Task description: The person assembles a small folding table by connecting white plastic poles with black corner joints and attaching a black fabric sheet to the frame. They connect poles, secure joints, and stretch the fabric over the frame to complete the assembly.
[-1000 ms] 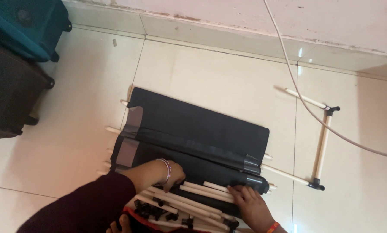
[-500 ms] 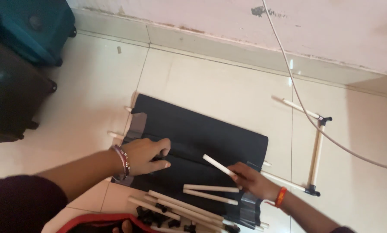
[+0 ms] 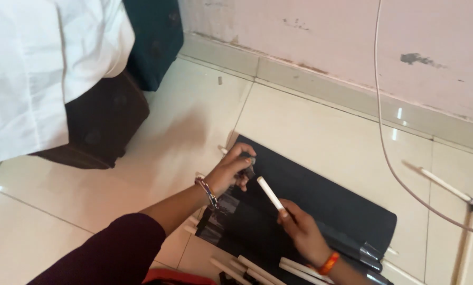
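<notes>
Head view — hands: the left hand (image 3: 231, 171) rests at the upper left corner of the black fabric panel (image 3: 321, 203) on the tiled floor (image 3: 310, 126), fingers curled shut around a small dark fitting (image 3: 248, 160).
Right hand: the right hand (image 3: 300, 227) holds a short white rod (image 3: 271, 193), fingers closed round its lower end.
Rod axis: it runs from the grip up and to the left, free tip pointing toward the left hand.
Key relation: the rod tip and the dark fitting are near but apart — the fitting lies up-left of the tip, roughly along the rod's long axis; the left hand is the nearer one to the panel's corner.
Nearby: more white rods (image 3: 257, 269) lie at the bottom edge, just below the right wrist; a rod frame (image 3: 466, 211) lies well apart at right; a thin cable (image 3: 384, 142) crosses the floor.
Hidden: the fitting is mostly covered by fingers, so its shape is unclear; the lower rods and the frame are cut off by the picture edge.
</notes>
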